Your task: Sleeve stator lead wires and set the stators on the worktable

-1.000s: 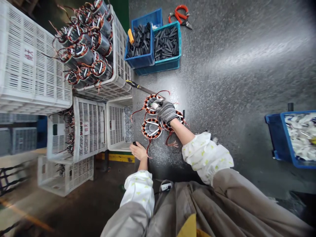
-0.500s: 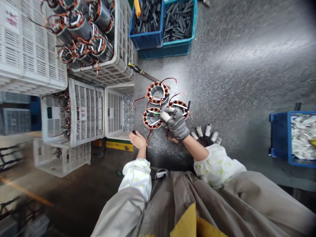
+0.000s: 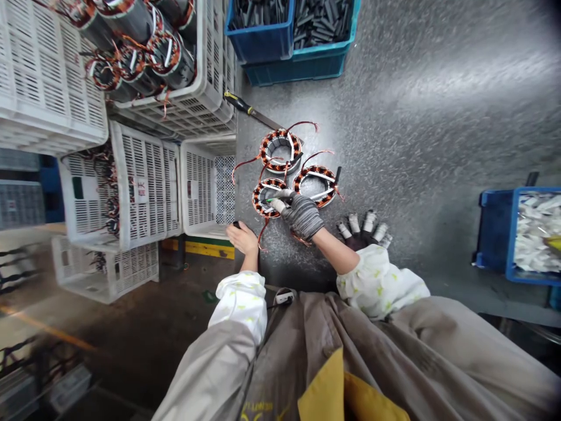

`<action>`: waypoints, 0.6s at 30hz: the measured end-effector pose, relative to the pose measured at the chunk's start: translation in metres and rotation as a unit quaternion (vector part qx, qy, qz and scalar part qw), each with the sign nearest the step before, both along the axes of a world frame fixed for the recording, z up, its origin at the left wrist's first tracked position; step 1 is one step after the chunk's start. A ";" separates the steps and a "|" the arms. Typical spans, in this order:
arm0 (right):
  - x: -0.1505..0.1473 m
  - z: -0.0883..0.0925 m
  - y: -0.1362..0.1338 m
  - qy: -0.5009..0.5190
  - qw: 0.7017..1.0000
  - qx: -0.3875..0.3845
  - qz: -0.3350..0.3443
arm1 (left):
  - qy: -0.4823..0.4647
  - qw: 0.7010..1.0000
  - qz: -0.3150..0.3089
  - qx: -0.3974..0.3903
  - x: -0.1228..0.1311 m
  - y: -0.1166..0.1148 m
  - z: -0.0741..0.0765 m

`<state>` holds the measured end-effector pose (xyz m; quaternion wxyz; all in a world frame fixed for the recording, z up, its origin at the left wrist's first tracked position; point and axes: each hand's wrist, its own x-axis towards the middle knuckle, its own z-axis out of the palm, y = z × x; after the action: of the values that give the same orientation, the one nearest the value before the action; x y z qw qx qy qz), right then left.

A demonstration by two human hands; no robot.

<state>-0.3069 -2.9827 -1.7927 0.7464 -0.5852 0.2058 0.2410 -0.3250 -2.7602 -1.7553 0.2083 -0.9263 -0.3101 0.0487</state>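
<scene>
My left hand (image 3: 243,238), bare, is at the table's left edge, its fingers closed round a small black object (image 3: 237,224) that mostly hides in the grip. My right hand (image 3: 303,216) wears a grey striped glove, and its pinched fingers reach the right side of the lower-left copper-wound ring (image 3: 255,197). A thin green piece (image 3: 269,200) shows at those fingertips; what exactly they grip is hidden. Another wound ring (image 3: 264,153) lies above, and a third ring (image 3: 326,199), crossed by white strips, lies to the right. Reddish wires trail from the rings.
Above the rings lies a black-and-yellow-handled blade (image 3: 263,118). Bins of black pieces (image 3: 272,49) stand at the top. White crates (image 3: 199,227) are at the left. A spare glove (image 3: 363,237) lies right of my right hand; a blue bin (image 3: 495,228) is far right.
My right hand has shifted left off the right-hand ring, uncovering more of it, and the green piece is further inside the lower-left ring. The camera view has also shifted slightly.
</scene>
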 end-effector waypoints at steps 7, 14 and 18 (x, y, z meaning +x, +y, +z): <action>0.004 0.004 0.000 0.030 1.000 0.001 -0.008 | -0.004 1.000 0.001 -0.008 0.001 -0.001 0.000; -0.002 0.004 -0.032 0.057 0.950 0.219 -0.213 | -0.016 1.000 -0.010 -0.015 -0.002 -0.002 -0.002; -0.025 -0.001 -0.078 0.040 0.943 0.128 -0.304 | -0.050 0.997 -0.005 -0.066 0.005 -0.002 -0.004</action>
<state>-0.3323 -3.0611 -1.7940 0.8440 -0.3841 0.3711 0.0497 -0.3201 -2.7626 -1.7591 0.1306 -0.9409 -0.3119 0.0215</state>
